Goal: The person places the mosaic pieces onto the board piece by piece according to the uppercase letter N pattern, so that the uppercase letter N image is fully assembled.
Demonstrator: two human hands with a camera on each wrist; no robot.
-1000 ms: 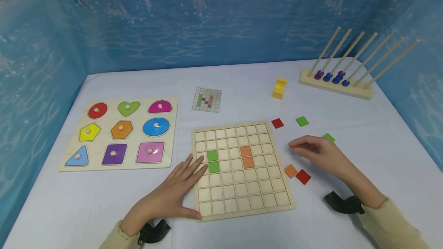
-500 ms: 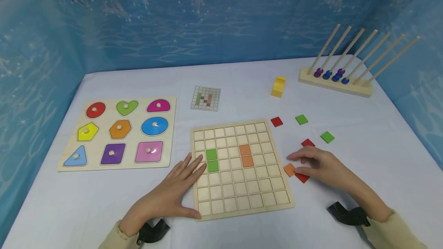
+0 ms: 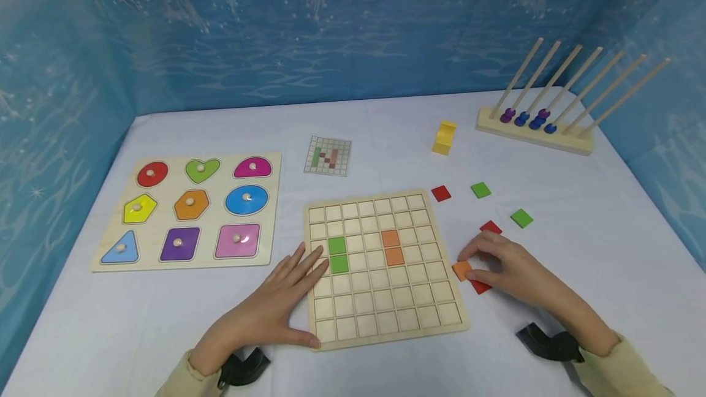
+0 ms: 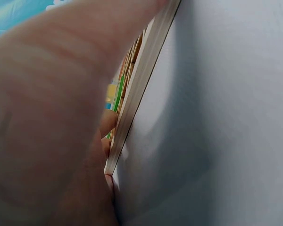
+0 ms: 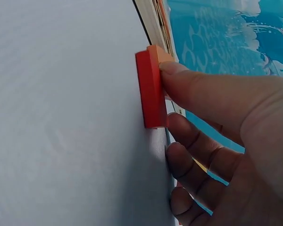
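My left hand (image 3: 276, 299) lies spread along the left side of a wooden grid board (image 3: 388, 340), fingertips on its edge and thumb at the near corner. Two green tiles (image 3: 338, 254) and two orange tiles (image 3: 393, 247) sit in cells of that board. Beyond its right edge, the thumb and forefinger of my right hand (image 3: 513, 268) pinch a loose orange tile (image 3: 461, 271). A red tile (image 3: 480, 287) lies right beside it, partly under the thumb in the head view; the right wrist view shows this red tile (image 5: 151, 89) in front of the orange one.
Another red tile (image 3: 490, 226) lies just behind my right hand. Farther back are a red tile (image 3: 441, 193) and green tiles (image 3: 481, 190). A pattern card (image 3: 328, 156), yellow block (image 3: 444, 138), peg abacus (image 3: 535, 132) and knobbed shape puzzle (image 3: 209, 250) stand around the board.
My right hand has come down toward the near side, from above the loose tiles to the orange one, and its fingers have closed on it. The left hand keeps its place.
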